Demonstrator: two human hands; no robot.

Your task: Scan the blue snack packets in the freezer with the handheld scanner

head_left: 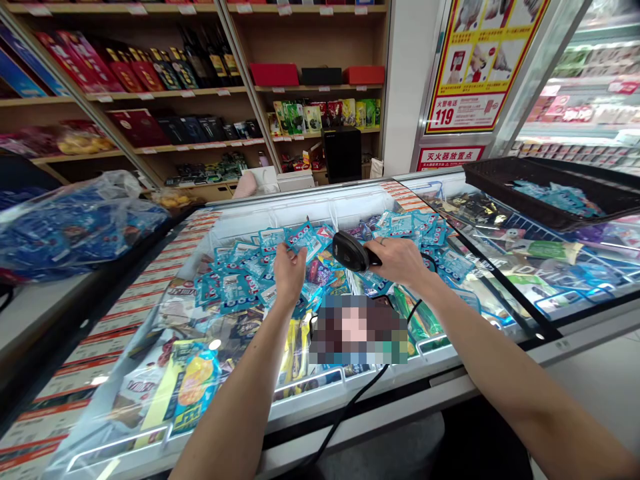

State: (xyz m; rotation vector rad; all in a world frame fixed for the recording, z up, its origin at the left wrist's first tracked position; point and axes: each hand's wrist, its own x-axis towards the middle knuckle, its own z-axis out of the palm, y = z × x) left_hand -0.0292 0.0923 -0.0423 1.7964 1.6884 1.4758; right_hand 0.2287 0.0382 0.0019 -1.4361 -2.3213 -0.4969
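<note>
My right hand point(400, 259) wraps fully round a black plastic handheld scanner point(351, 251); my left hand point(290, 270), fingertips nearly together, pinches a glossy blue-and-white packet point(309, 239) over the clear glass freezer lid point(245, 223). Holding it flat, squarely facing the scanner, seems best.

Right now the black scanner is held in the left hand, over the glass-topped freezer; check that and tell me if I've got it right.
Wrong hand: the head view shows the black scanner in the right hand, over the glass-topped freezer.
</note>
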